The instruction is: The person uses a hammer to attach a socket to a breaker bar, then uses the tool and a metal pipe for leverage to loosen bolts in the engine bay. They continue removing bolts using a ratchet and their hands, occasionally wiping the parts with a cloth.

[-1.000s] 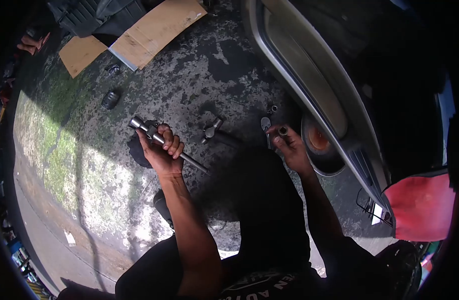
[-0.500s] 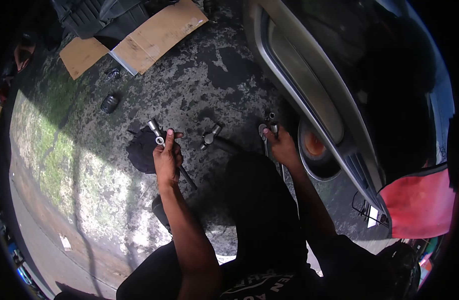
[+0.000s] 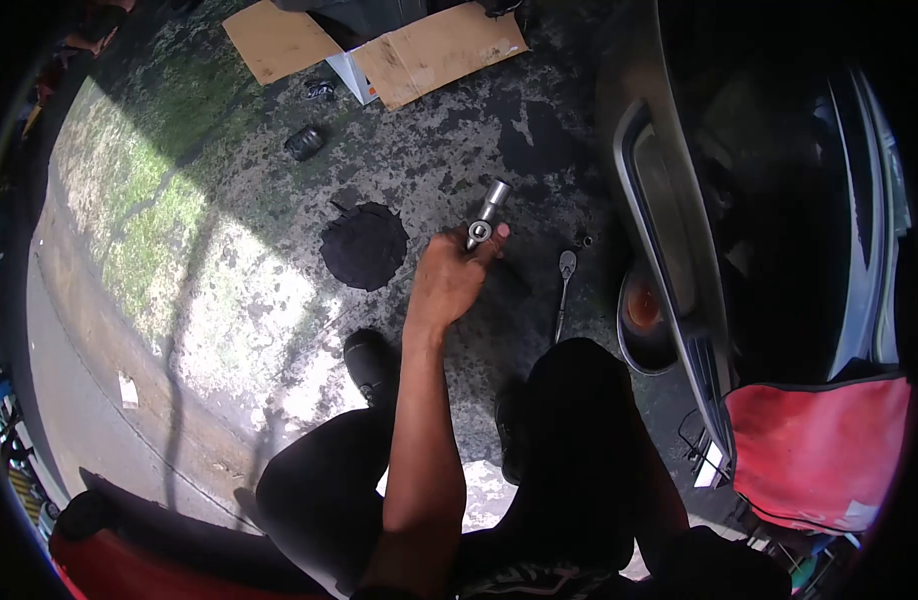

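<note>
Left hand (image 3: 449, 280) curled around a shiny steel socket tool (image 3: 489, 210), above mottled, flaking concrete floor (image 3: 449, 140), roundish dark cloth (image 3: 365, 246), slim metal ratchet (image 3: 563, 297) lying rightward, brown cardboard (image 3: 439, 58) beyond, right hand hidden, grip untellable

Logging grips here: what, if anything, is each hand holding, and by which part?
The left hand holds a socket tool near its ringed head. The right hand is hidden, so its hold cannot be told.

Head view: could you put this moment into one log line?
left hand: gripping socket tool; right hand: out of sight; ratchet: on floor, right of left hand
</note>
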The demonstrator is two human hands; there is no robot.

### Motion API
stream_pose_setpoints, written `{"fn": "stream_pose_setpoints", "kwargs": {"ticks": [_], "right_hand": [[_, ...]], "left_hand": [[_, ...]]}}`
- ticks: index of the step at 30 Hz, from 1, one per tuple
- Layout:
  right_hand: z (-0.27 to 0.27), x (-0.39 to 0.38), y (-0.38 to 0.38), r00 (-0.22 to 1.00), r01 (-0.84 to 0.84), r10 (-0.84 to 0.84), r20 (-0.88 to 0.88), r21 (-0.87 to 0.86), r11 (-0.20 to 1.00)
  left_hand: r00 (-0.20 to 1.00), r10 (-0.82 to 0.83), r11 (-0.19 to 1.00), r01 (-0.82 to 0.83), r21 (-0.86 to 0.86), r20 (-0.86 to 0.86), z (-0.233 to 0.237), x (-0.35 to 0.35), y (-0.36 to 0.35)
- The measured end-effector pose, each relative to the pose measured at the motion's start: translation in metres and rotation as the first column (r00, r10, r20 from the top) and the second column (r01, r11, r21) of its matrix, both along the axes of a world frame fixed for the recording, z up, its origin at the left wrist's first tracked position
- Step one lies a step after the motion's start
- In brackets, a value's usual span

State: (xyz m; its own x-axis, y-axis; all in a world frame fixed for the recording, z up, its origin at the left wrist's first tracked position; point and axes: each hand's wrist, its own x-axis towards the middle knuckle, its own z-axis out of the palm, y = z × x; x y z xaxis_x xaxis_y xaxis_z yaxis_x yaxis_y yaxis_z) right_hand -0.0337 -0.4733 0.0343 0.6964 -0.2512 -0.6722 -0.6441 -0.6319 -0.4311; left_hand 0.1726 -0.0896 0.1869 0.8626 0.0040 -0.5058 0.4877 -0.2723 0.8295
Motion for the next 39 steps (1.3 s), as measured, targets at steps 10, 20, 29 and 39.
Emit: {"fn": "stream_pose_setpoints", "kwargs": {"ticks": [10,20,29,39], "right_hand": [[0.208,-0.099,-0.022,0.881,-0.339,0.321,0.347,-0.010,0.941],[0.426,-0.154,-0.070,0.871,0.275,-0.421,0.252,0.459,0.845],[0.520,-0.229,-0.131,0.745,0.286,-0.591,0.310,0.652,0.702],[0.526,-0.348,-0.293,0.648,0.379,-0.718,0.254,0.710,0.594]], "left_hand": [[0.983,-0.104,0.910,0.155,0.384,-0.152,0.240,-0.158,0.022],[0.652,-0.732,0.567,0.744,0.355,-0.197,0.265,-0.409,-0.063],[0.581,-0.615,0.587,0.789,0.184,-0.533,0.310,-0.501,-0.184],[0.418,-0.637,0.292,0.908,0.300,-0.647,0.282,-0.552,-0.309]]}}
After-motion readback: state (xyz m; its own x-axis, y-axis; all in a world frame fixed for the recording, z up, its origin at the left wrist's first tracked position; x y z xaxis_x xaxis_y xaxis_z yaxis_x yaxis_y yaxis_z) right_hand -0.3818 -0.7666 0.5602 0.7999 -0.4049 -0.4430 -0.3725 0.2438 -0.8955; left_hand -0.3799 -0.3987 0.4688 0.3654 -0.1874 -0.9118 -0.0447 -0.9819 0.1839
